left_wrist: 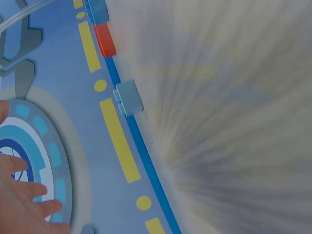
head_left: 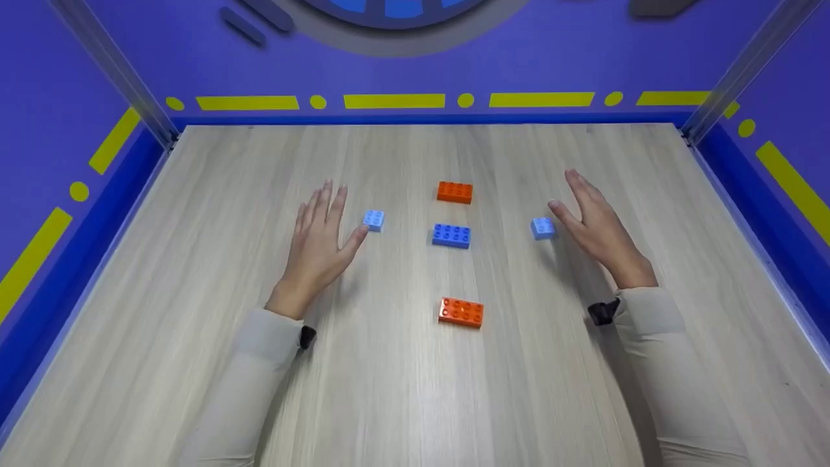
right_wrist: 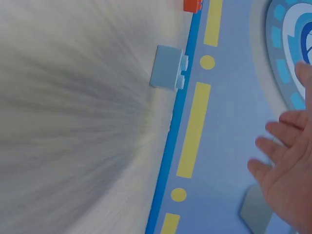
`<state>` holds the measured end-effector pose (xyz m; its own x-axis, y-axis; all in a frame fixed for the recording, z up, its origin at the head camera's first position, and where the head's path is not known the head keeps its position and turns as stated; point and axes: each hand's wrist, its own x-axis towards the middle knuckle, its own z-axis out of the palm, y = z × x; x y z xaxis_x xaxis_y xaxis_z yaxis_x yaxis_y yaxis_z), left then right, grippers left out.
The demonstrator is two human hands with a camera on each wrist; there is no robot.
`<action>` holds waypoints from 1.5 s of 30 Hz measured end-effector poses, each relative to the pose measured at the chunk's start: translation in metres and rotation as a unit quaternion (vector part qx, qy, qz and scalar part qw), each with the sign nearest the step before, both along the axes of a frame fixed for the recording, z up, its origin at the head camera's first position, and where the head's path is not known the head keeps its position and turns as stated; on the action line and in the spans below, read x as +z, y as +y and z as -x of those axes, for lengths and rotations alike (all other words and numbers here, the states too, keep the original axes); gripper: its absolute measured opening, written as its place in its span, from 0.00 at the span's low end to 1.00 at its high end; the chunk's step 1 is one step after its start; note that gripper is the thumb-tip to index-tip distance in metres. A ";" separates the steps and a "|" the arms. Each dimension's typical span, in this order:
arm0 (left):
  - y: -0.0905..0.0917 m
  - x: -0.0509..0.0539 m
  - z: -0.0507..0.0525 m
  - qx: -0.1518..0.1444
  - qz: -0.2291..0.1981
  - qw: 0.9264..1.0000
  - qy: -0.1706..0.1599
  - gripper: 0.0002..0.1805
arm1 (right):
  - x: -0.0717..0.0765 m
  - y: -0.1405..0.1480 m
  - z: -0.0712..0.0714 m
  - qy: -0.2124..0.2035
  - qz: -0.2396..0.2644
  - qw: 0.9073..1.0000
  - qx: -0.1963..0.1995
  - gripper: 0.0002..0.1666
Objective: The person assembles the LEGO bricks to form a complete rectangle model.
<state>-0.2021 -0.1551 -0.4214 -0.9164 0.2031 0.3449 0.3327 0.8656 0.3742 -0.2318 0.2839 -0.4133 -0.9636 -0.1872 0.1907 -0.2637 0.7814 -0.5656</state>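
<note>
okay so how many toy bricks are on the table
5: far orange brick, dark blue brick and near orange brick run down the middle; left light-blue brick is near the left hand, right light-blue brick near the right hand.

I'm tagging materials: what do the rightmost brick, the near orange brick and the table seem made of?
Rightmost brick: probably hard plastic, smooth, by its moulded studs and even colour.
Near orange brick: likely the same, glossy, with bright glints on top.
Table: wood or wood-look laminate, can't tell which; pale streaked grain, soft sheen hinting at satin.
</note>
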 end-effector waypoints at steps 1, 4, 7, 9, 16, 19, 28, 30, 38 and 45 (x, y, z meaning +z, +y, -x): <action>0.001 0.000 -0.001 -0.012 -0.010 1.000 -0.005 0.41 | 0.000 0.000 0.002 -0.008 0.004 1.000 0.007 0.44; 0.004 -0.002 -0.003 -0.053 -0.045 0.997 -0.031 0.39 | 0.000 -0.001 0.007 -0.030 0.014 0.999 0.034 0.43; 0.009 -0.003 -0.005 -0.098 -0.074 0.989 -0.079 0.39 | 0.000 -0.004 0.012 -0.048 0.019 0.997 0.060 0.41; 0.013 -0.004 -0.007 -0.125 -0.082 0.982 -0.115 0.39 | 0.001 -0.007 0.014 -0.063 0.019 0.995 0.074 0.41; 0.030 -0.008 -0.012 -0.196 -0.078 0.958 -0.192 0.39 | -0.001 -0.023 0.020 -0.084 0.002 0.990 0.116 0.36; 0.038 -0.009 -0.014 -0.227 -0.074 0.951 -0.199 0.38 | -0.004 -0.031 0.022 -0.096 -0.003 0.987 0.126 0.35; 0.061 -0.013 -0.021 -0.303 -0.057 0.919 -0.247 0.36 | -0.011 -0.056 0.025 -0.143 -0.011 0.981 0.135 0.33; 0.065 -0.013 -0.022 -0.310 -0.051 0.914 -0.258 0.35 | -0.012 -0.062 0.025 -0.149 -0.012 0.979 0.139 0.33; 0.079 -0.016 -0.023 -0.345 -0.030 0.898 -0.270 0.30 | -0.016 -0.079 0.027 -0.159 -0.005 0.973 0.166 0.32; 0.089 -0.018 -0.024 -0.370 -0.009 0.890 -0.265 0.27 | -0.020 -0.091 0.031 -0.161 -0.005 0.969 0.187 0.29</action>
<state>-0.1784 -0.0661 -0.4391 -0.5696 0.8173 -0.0872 0.5813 0.4756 0.6602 -0.2629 0.1925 -0.4331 -0.8376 -0.5346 -0.1125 -0.3404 0.6717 -0.6580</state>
